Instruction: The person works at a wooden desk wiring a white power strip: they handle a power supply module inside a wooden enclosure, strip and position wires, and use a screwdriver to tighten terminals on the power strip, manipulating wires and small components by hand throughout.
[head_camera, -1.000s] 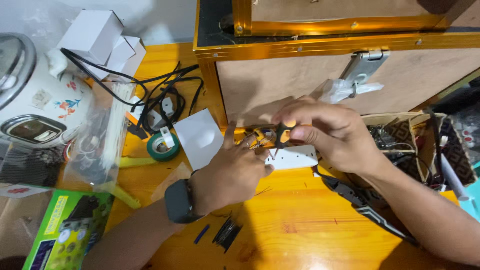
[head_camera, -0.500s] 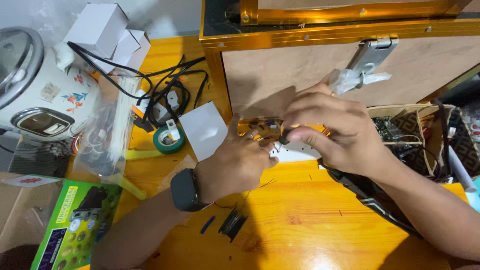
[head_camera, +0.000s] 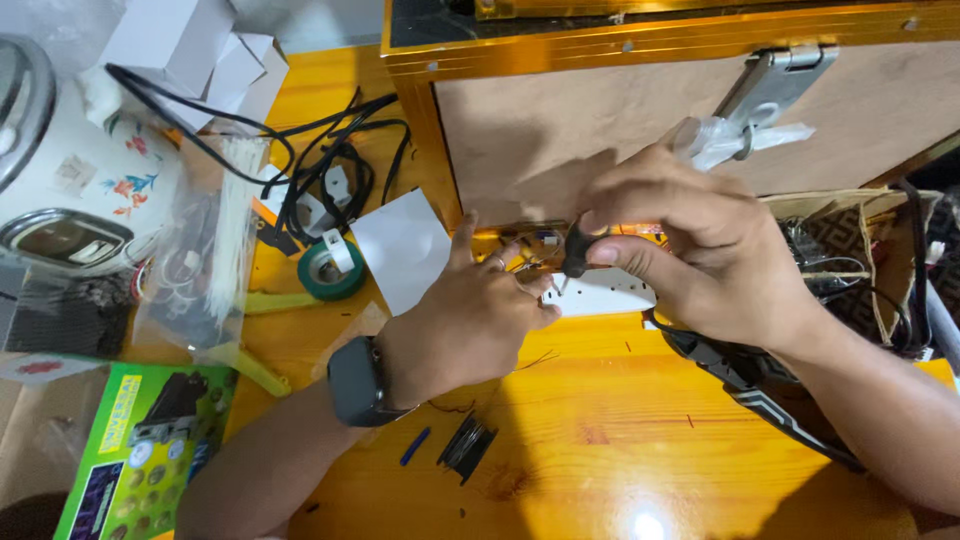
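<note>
Right hand (head_camera: 700, 255) pinches small black tool (head_camera: 574, 250), long axis near upright, tip down toward white strip (head_camera: 605, 293). Left hand (head_camera: 470, 320) presses wired part (head_camera: 520, 255) on table (head_camera: 600, 440), fingers curled narrow. Strip lies flat, long axis left to right, by box (head_camera: 600, 130). Since earlier frame: hands higher and closer to box; tape roll (head_camera: 330, 270) not moved.
</note>
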